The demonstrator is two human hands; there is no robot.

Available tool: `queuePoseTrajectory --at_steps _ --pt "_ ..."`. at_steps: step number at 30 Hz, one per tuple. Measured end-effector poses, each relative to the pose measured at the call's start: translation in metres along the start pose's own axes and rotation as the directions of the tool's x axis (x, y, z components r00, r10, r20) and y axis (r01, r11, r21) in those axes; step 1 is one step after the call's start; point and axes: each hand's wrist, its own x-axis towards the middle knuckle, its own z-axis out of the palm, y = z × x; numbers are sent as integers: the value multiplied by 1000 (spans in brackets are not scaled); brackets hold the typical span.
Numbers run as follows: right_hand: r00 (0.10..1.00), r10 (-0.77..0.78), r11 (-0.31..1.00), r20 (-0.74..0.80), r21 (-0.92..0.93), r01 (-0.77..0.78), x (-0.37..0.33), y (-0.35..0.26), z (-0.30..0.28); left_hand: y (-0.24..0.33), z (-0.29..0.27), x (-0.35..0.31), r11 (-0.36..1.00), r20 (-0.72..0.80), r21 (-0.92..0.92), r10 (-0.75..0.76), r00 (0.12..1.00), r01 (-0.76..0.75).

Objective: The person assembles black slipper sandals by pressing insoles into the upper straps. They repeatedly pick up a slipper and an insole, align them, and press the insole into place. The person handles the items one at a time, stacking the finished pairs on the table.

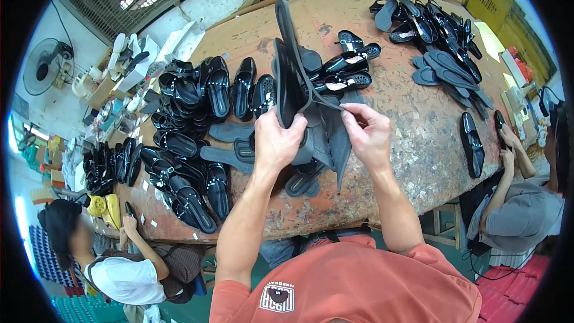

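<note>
Left hand [276, 142] grip wraps a stack of dark grey insoles [288, 78], centre frame, held upright above the worktop [412, 119]. Right hand [369, 133] grip pinches a thin strip [320, 98] coming off the stack. Black shoes [197, 101] piled left; more insoles [445, 72] upper right.

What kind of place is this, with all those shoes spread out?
Most likely a shoe-making workshop. A long worn worktable is covered with glossy black shoes and loose grey insoles. The person's left hand and right hand hold a dark sole, while co-workers sit around the table.
</note>
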Motion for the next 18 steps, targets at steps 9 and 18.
queuePoseTrajectory --at_steps 9,18 --pt "933 -317 873 -170 -437 217 28 42 -109 -75 -92 71 794 -19 -553 -318 948 255" --pt "824 141 535 548 -743 403 -89 84 -126 -60 -64 -20 741 339 479 339 878 -471"
